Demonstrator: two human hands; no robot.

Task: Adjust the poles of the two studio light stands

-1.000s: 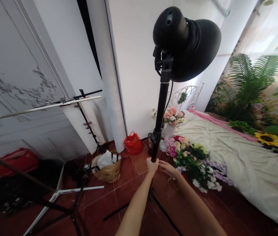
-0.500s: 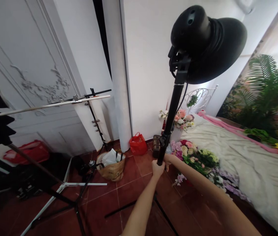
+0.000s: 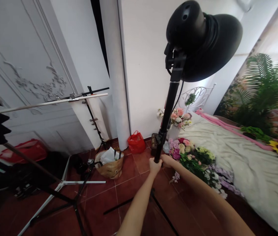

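A black light stand [image 3: 170, 106] rises in front of me, leaning to the right, with a large black studio light [image 3: 200, 41] at its top. My left hand [image 3: 155, 166] is wrapped round the stand's pole below its black clamp. Just to the right, my right hand [image 3: 167, 161] is closed at the same pole; its fingers are partly hidden behind it. A thin cable hangs from the light beside the pole. Below my hands, the dark legs of the stand spread over the red tiled floor [image 3: 129, 193].
Flower bunches [image 3: 190, 154] lie at the right beside a bed [image 3: 251, 170] with a cream cover. A woven bag [image 3: 110, 165] and a red plastic bag [image 3: 136, 143] sit on the floor. Other stands [image 3: 73, 201] with spread legs occupy the left.
The light and pole have shifted slightly left and up in view, as has the background. My right hand has come up closer to the left one on the pole.
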